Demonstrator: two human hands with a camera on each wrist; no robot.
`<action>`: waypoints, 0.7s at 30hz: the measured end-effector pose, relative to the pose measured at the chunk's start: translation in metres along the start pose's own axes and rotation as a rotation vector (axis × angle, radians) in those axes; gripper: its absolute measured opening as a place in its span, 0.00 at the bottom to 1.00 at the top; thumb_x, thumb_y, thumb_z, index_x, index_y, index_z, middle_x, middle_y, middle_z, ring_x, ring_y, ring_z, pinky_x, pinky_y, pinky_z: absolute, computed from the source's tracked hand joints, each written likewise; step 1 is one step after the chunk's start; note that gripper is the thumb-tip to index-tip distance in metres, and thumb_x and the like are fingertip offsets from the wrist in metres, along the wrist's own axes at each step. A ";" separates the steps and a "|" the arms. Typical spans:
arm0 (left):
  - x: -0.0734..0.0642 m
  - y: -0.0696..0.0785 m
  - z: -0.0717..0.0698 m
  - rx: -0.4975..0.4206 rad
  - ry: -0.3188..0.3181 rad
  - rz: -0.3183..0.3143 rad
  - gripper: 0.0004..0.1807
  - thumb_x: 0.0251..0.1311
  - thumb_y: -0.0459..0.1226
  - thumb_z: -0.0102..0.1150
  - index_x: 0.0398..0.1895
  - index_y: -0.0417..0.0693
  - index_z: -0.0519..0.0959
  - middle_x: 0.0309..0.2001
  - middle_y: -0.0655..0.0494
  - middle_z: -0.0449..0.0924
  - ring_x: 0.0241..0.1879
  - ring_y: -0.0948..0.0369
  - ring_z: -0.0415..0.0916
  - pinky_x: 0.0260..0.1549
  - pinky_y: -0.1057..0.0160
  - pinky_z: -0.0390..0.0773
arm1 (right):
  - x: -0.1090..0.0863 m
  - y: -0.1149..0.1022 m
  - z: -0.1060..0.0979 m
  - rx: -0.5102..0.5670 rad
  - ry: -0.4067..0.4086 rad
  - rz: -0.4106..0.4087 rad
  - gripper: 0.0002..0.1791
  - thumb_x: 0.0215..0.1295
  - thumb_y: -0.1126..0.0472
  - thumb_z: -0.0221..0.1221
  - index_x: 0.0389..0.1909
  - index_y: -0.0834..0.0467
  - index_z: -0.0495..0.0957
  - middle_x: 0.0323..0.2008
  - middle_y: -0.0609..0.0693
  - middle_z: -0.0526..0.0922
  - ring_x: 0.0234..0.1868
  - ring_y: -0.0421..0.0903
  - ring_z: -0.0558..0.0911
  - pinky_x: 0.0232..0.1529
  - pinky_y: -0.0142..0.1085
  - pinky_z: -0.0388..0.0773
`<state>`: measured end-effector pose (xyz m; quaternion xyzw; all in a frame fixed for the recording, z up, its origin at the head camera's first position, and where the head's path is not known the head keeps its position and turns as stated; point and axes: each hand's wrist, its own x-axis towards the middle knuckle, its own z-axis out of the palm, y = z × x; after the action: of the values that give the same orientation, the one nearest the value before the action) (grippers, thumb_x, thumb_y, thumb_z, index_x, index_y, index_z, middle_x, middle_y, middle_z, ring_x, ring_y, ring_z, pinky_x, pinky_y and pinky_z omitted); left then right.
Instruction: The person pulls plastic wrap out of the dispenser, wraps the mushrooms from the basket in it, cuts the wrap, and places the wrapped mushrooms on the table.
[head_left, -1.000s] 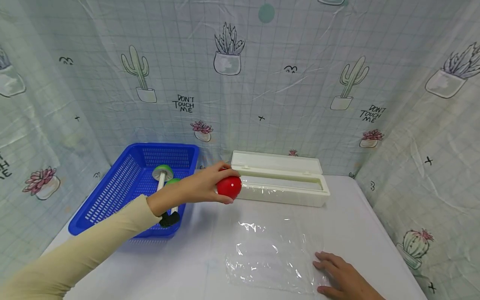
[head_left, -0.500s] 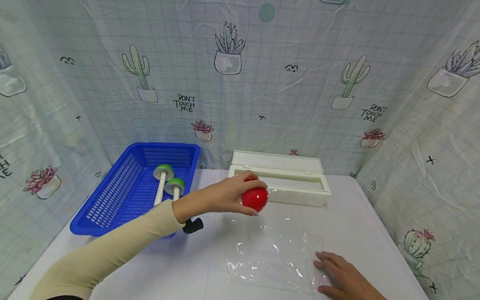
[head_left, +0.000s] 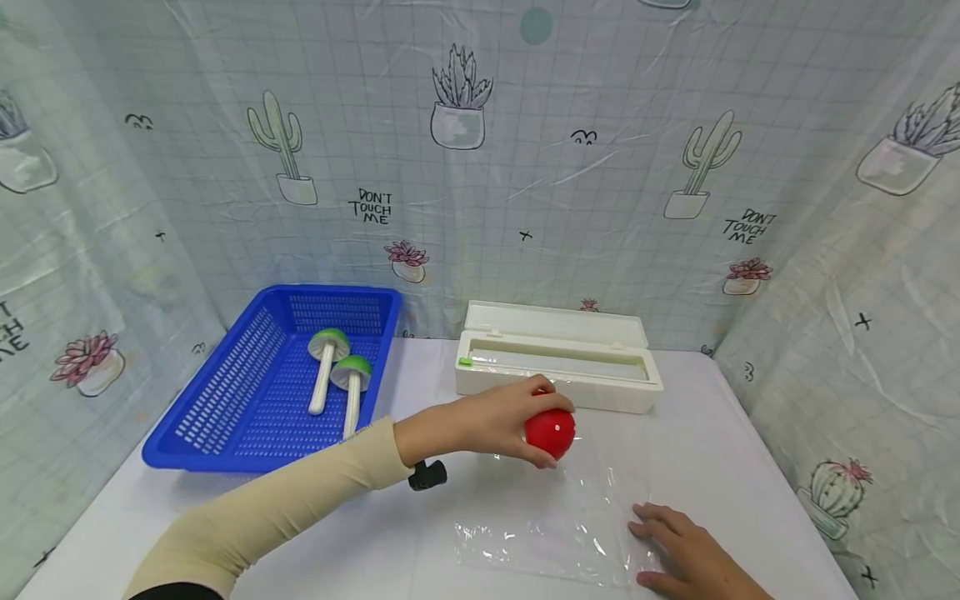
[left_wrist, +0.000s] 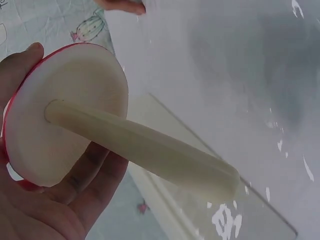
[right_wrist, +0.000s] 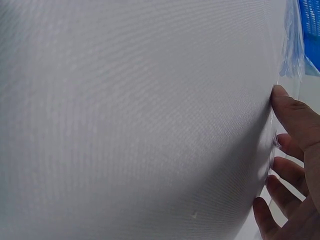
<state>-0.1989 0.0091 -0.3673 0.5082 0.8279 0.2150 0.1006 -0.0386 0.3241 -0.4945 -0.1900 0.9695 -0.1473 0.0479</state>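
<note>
My left hand [head_left: 498,423] grips a toy mushroom by its red, white-spotted cap [head_left: 552,433], above the table. In the left wrist view, the mushroom's thick cream stem [left_wrist: 145,150] points away from the palm, and fingers wrap the rim of the cap. Below it lies a sheet of clear plastic film [head_left: 536,546], flat with shiny wrinkles. My right hand [head_left: 686,554] rests with spread fingers on the film's right edge. In the right wrist view, the fingertips of the right hand [right_wrist: 295,165] touch that edge.
A blue plastic basket [head_left: 217,461] stands at the left, holding two green-capped toy mushrooms [head_left: 327,367]. Behind the film is a long white film dispenser box [head_left: 555,390] with its lid raised. A cactus-print curtain [head_left: 480,200] surrounds the white table [head_left: 720,442].
My left hand has carried the red mushroom rightward and toward me, from beside the dispenser's left end to over the film. The right hand has stayed in place.
</note>
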 end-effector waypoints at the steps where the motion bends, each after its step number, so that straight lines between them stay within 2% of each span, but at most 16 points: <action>1: 0.002 0.002 0.005 -0.010 -0.007 0.003 0.40 0.51 0.49 0.78 0.67 0.60 0.71 0.63 0.57 0.70 0.60 0.60 0.71 0.44 0.73 0.79 | 0.000 -0.001 -0.001 0.014 -0.014 0.016 0.39 0.56 0.29 0.64 0.58 0.53 0.80 0.62 0.54 0.77 0.58 0.58 0.79 0.53 0.48 0.83; 5: 0.010 0.008 0.026 -0.057 -0.037 0.001 0.38 0.52 0.49 0.77 0.66 0.60 0.71 0.62 0.58 0.70 0.57 0.63 0.71 0.43 0.75 0.78 | 0.001 -0.005 -0.004 0.041 -0.034 0.053 0.40 0.55 0.28 0.64 0.59 0.54 0.80 0.63 0.54 0.76 0.59 0.59 0.78 0.53 0.49 0.82; 9: 0.018 0.015 0.046 -0.085 -0.063 -0.033 0.36 0.53 0.50 0.76 0.65 0.61 0.72 0.60 0.60 0.72 0.53 0.67 0.72 0.39 0.76 0.77 | 0.002 -0.005 -0.005 0.039 -0.034 0.051 0.40 0.55 0.30 0.66 0.59 0.55 0.81 0.62 0.54 0.77 0.59 0.59 0.78 0.52 0.50 0.82; 15: 0.028 0.022 0.066 -0.113 -0.090 -0.052 0.34 0.55 0.54 0.73 0.64 0.60 0.73 0.55 0.62 0.73 0.46 0.71 0.72 0.34 0.78 0.76 | 0.001 -0.004 -0.006 0.041 -0.034 0.034 0.39 0.55 0.31 0.68 0.59 0.55 0.81 0.62 0.56 0.77 0.59 0.60 0.78 0.51 0.51 0.82; 21: 0.036 0.020 0.085 -0.088 -0.079 -0.057 0.34 0.56 0.57 0.71 0.64 0.59 0.73 0.53 0.62 0.73 0.43 0.72 0.72 0.33 0.79 0.75 | 0.001 -0.005 -0.007 0.058 -0.043 0.044 0.39 0.55 0.32 0.68 0.59 0.55 0.80 0.63 0.55 0.76 0.59 0.59 0.78 0.51 0.50 0.82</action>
<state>-0.1674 0.0704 -0.4316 0.4875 0.8273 0.2277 0.1615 -0.0384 0.3207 -0.4866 -0.1704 0.9675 -0.1698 0.0776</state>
